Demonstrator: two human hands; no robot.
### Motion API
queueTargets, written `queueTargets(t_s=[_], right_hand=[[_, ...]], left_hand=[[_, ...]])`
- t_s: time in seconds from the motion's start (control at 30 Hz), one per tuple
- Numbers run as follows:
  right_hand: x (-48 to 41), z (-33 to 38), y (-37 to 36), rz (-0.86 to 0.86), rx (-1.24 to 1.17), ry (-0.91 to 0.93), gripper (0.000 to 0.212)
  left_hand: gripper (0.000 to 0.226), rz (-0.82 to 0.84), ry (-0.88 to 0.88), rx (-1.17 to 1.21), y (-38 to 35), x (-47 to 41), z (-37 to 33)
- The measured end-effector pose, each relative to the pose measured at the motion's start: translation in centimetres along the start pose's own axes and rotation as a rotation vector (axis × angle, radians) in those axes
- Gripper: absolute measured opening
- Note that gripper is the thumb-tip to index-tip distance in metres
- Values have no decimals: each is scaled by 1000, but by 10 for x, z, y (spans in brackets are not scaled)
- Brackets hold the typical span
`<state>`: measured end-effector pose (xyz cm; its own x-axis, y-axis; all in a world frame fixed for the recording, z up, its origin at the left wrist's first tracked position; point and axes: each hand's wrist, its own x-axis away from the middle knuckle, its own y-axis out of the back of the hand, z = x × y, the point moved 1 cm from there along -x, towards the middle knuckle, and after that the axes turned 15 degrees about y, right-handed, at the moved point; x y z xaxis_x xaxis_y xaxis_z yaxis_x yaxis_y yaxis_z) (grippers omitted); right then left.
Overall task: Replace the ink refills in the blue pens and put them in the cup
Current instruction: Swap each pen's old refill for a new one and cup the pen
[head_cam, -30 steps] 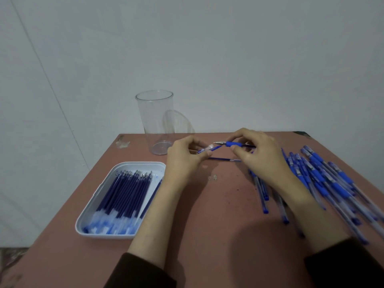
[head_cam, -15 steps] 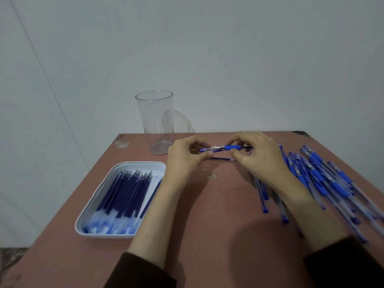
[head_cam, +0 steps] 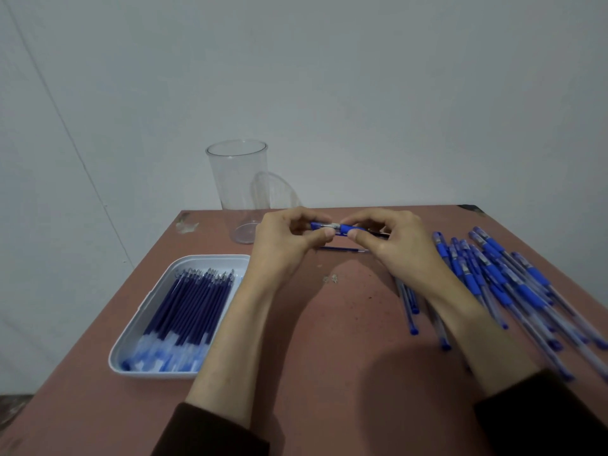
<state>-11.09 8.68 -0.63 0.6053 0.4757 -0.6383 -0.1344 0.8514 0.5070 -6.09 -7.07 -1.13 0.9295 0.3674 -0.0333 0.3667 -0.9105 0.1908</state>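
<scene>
Centrally, a blue-gripped clear plastic pen point(head_cam: 342, 229) is pinched above the reddish-brown table point(head_cam: 329, 340) by curled fingers of the left hand point(head_cam: 286, 240) and right hand point(head_cam: 393, 240). A loose thin blue refill point(head_cam: 342, 249) is seen lying beneath it, with the tall clear plastic cup point(head_cam: 241, 189) standing behind the left hand.

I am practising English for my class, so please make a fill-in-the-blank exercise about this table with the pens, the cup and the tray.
1. The left hand and the right hand together hold one ____.
2. The cup is ____.
3. The refills lie in a white ____.
4. The pile of pens lies on the person's ____ side.

Missing words: pen; empty; tray; right.
</scene>
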Motion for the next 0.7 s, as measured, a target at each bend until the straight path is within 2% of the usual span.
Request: queueTargets(t_s=[0.27,0.53,0.6,0.7], right_hand=[[-2,2,-5,-12,-53,8,19],[0,-3,-9,37,-86,-7,24],[-1,-5,-13,38,-31,1,23],[-7,0,-14,-50,-37,9,22]], left_hand=[[12,50,-11,51,4,2,-4],[15,27,-25,-107,6,2,-10],[26,-73,-83,-120,18,-3,-17],[63,-506,-173,-168,54,-20,-24]])
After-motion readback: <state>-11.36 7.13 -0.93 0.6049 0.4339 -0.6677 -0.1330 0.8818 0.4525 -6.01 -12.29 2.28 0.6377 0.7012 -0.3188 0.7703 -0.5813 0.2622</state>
